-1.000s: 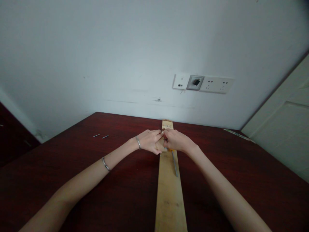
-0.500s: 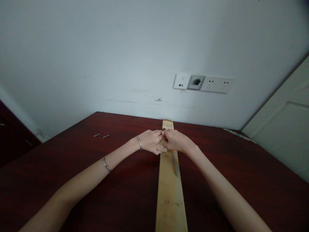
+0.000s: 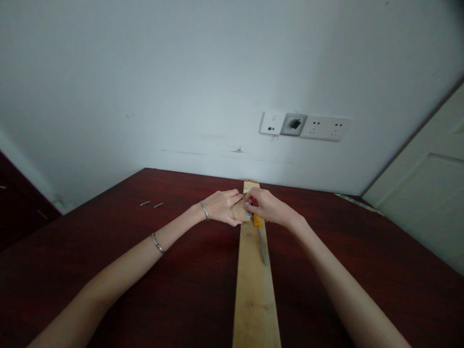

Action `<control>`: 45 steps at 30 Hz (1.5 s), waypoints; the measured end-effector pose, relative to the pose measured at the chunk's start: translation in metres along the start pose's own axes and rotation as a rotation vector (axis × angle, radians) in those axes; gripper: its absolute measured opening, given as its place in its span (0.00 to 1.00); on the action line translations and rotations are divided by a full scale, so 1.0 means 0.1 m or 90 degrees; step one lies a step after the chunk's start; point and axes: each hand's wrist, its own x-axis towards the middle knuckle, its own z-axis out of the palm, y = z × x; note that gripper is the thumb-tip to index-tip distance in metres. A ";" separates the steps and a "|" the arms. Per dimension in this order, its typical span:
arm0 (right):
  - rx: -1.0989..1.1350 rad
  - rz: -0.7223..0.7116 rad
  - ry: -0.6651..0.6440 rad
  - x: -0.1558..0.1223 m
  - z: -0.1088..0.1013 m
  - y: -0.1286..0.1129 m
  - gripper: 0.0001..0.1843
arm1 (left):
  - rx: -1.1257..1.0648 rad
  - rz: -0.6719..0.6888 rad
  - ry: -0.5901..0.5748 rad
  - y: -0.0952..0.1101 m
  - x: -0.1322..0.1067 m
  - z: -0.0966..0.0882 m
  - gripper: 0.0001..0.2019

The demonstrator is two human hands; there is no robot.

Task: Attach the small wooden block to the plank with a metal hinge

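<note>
two metal rods (image 3: 145,203), one screwdriver (image 3: 258,223); left hand (image 3: 221,206) grips one wood block (image 3: 237,212); right hand (image 3: 270,206): hold unclear.

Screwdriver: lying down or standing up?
Lying down: the screwdriver's shaft stretches along the long board, yellow handle near the right hand.

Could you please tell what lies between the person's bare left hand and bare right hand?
In the head view, a small tan wooden block with a small silvery metal piece lies between left hand and right hand.
</note>
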 end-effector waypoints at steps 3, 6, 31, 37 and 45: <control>0.061 0.014 -0.001 -0.01 -0.04 0.02 0.05 | -0.014 0.006 0.010 -0.02 0.00 -0.03 0.29; 0.063 -0.011 0.001 -0.01 -0.06 0.03 0.06 | -0.019 0.007 0.006 -0.02 0.00 -0.04 0.29; -0.073 -0.050 -0.020 -0.02 -0.06 0.02 0.07 | -0.023 0.012 -0.002 0.00 -0.01 -0.08 0.30; -0.085 -0.036 -0.072 -0.05 -0.04 0.03 0.06 | 0.003 0.021 -0.022 0.04 0.00 -0.09 0.30; -0.117 -0.005 -0.112 -0.06 0.00 0.05 0.05 | 0.049 0.016 -0.060 0.05 0.01 -0.08 0.29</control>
